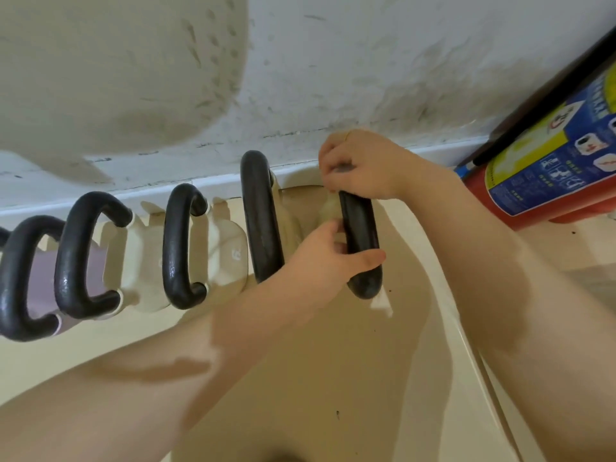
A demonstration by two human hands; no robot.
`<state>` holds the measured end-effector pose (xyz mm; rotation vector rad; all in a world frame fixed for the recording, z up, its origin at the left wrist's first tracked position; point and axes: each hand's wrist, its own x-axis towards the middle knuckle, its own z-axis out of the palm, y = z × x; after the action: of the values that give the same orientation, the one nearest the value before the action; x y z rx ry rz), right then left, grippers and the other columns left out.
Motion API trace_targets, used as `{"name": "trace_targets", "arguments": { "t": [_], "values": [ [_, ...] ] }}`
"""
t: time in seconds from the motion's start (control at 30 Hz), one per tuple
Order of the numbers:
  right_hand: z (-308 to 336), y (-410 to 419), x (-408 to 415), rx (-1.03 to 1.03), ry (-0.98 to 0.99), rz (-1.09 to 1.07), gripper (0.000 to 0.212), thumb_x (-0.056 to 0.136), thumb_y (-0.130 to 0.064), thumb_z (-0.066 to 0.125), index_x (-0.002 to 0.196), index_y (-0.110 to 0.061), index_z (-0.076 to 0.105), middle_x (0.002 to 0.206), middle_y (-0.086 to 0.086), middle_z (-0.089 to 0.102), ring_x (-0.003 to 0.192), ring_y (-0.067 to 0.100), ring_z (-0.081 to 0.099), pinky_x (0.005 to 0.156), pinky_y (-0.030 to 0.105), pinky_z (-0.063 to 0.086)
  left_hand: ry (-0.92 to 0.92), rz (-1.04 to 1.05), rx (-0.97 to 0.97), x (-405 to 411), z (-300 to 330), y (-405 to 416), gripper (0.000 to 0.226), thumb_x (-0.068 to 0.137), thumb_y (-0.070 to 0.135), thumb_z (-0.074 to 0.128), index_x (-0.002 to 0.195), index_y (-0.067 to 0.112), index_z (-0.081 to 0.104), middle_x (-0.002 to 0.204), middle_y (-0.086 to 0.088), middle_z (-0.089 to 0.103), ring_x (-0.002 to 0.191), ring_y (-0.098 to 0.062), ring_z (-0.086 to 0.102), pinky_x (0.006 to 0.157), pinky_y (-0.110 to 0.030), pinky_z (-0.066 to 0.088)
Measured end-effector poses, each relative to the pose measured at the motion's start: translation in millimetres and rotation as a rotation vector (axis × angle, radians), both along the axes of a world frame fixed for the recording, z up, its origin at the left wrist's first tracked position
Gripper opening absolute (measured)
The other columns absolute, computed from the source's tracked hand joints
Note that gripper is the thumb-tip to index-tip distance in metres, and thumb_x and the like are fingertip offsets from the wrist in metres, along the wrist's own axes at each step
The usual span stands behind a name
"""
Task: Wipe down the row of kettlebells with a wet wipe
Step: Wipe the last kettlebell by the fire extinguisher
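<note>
Against a scuffed white wall (333, 61), kettlebells (173, 248) line the floor's far edge; my left hand (320, 258) grips the rightmost handle (361, 241), my right hand (360, 165) pinches something small, the wipe unseen, so wiping looks underway.

The cream kettlebell (230, 251), third from the left in the row, carries a raised white mark resembling a "6" or "9"; it cannot be told which. The red extinguisher (546, 175) bears a blue and yellow label with pictograms and lines of small print, too blurred to read.
</note>
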<state>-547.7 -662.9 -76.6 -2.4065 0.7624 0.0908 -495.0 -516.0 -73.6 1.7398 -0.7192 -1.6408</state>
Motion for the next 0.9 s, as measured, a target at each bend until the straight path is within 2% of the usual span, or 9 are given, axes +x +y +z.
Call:
{"name": "trace_targets", "arguments": {
  "t": [0.07, 0.13, 0.33, 0.43, 0.57, 0.67, 0.73, 0.83, 0.9],
  "values": [
    [5.2, -4.9, 1.9, -0.072, 0.097, 0.015, 0.016, 0.082, -0.017, 0.055, 0.072, -0.01, 0.065, 0.097, 0.007, 0.065, 0.089, 0.024, 0.056, 0.085, 0.038, 0.044, -0.022, -0.021, -0.018, -2.9, -1.3, 2.0, 0.051, 0.078, 0.024, 0.07, 0.123, 0.02, 0.047, 0.105, -0.002, 0.07, 0.093, -0.013, 0.068, 0.077, -0.02, 0.054],
    [12.1, -11.9, 3.4, 0.022, 0.146, -0.105, 0.018, 0.079, -0.015, 0.054, 0.064, -0.01, 0.063, 0.086, 0.014, 0.065, 0.08, 0.026, 0.057, 0.079, 0.039, 0.045, -0.044, -0.04, -0.023, -7.4, -2.6, 2.9, 0.054, 0.078, 0.026, 0.07, 0.126, 0.02, 0.046, 0.107, -0.001, 0.07, 0.095, -0.013, 0.068, 0.081, -0.024, 0.054],
    [25.5, -7.1, 1.6, -0.013, 0.441, 0.02, 0.026, 0.072, -0.014, 0.058, 0.047, -0.015, 0.051, 0.053, 0.005, 0.047, 0.053, 0.019, 0.042, 0.053, 0.029, 0.033, -0.1, -0.097, -0.034, -15.7, -5.0, 5.5, 0.054, 0.078, 0.03, 0.07, 0.125, 0.023, 0.045, 0.108, 0.0, 0.07, 0.095, -0.016, 0.068, 0.086, -0.038, 0.055],
    [19.9, -14.6, -11.6, 0.098, 0.21, -0.2, 0.026, 0.076, -0.014, 0.057, 0.05, -0.014, 0.056, 0.06, 0.007, 0.054, 0.055, 0.017, 0.045, 0.055, 0.028, 0.036, -0.11, -0.077, -0.047, -16.1, -5.8, 2.7, 0.053, 0.079, 0.029, 0.069, 0.126, 0.021, 0.046, 0.106, 0.0, 0.07, 0.093, -0.016, 0.068, 0.081, -0.034, 0.056],
    [4.6, -8.7, -13.3, 0.49, -0.315, -0.69, 0.029, 0.069, -0.014, 0.055, 0.041, -0.018, 0.057, 0.064, 0.007, 0.055, 0.067, 0.021, 0.052, 0.067, 0.031, 0.043, -0.138, -0.055, -0.078, -13.5, -5.5, 1.7, 0.049, 0.081, 0.03, 0.066, 0.126, 0.023, 0.046, 0.106, 0.001, 0.07, 0.092, -0.013, 0.067, 0.069, -0.02, 0.051],
    [-4.4, 9.6, -14.8, 0.645, -0.542, -0.908, 0.024, 0.083, -0.022, 0.054, 0.065, -0.025, 0.07, 0.079, 0.003, 0.059, 0.073, 0.023, 0.053, 0.066, 0.039, 0.051, -0.148, -0.034, -0.097, -17.5, -7.9, 8.5, 0.046, 0.083, 0.03, 0.065, 0.125, 0.025, 0.049, 0.102, 0.001, 0.071, 0.09, -0.011, 0.068, 0.075, -0.023, 0.053],
    [-7.6, 25.4, -17.9, 0.754, -0.584, -0.953, 0.021, 0.091, -0.037, 0.05, 0.091, -0.027, 0.069, 0.09, 0.001, 0.061, 0.074, 0.017, 0.056, 0.062, 0.03, 0.051, -0.175, -0.045, -0.111, -19.7, -9.7, 11.9, 0.04, 0.083, 0.031, 0.064, 0.12, 0.027, 0.052, 0.099, 0.002, 0.072, 0.089, -0.01, 0.068, 0.077, -0.025, 0.054],
    [-8.5, 41.9, -21.6, 0.672, -0.404, -0.825, 0.045, 0.098, -0.04, 0.036, 0.14, -0.023, 0.036, 0.123, -0.001, 0.049, 0.101, 0.013, 0.053, 0.082, 0.026, 0.047, -0.199, -0.004, -0.136, -18.1, -10.5, 9.1, 0.031, 0.084, 0.031, 0.063, 0.113, 0.024, 0.055, 0.098, 0.001, 0.071, 0.089, -0.012, 0.068, 0.078, -0.026, 0.054],
    [-6.7, 50.4, -18.2, 0.472, -0.273, -0.722, 0.048, 0.1, -0.033, 0.033, 0.143, -0.013, 0.024, 0.128, 0.004, 0.049, 0.105, 0.019, 0.052, 0.083, 0.028, 0.043, -0.211, 0.035, -0.149, -16.5, -9.6, 2.4, 0.026, 0.084, 0.031, 0.062, 0.107, 0.02, 0.056, 0.095, 0.001, 0.07, 0.085, -0.013, 0.066, 0.069, -0.022, 0.052]
  ]
}}
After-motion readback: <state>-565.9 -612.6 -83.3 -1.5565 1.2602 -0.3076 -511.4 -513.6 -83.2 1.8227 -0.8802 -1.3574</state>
